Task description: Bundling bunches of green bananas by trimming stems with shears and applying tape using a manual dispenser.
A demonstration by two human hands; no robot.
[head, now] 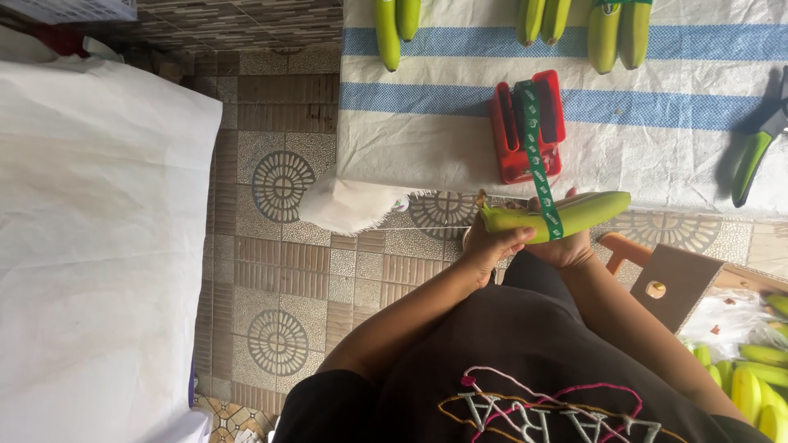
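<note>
Green bananas held at the table edge, tape wrapped around them from the red dispenser. Left hand grips the stem end; right hand grasps underneath. Shears lie well apart.

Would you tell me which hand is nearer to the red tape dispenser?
The right hand. It holds the bananas just below the red tape dispenser, where the green tape wraps them. The left hand grips the stem end, farther left.
</note>
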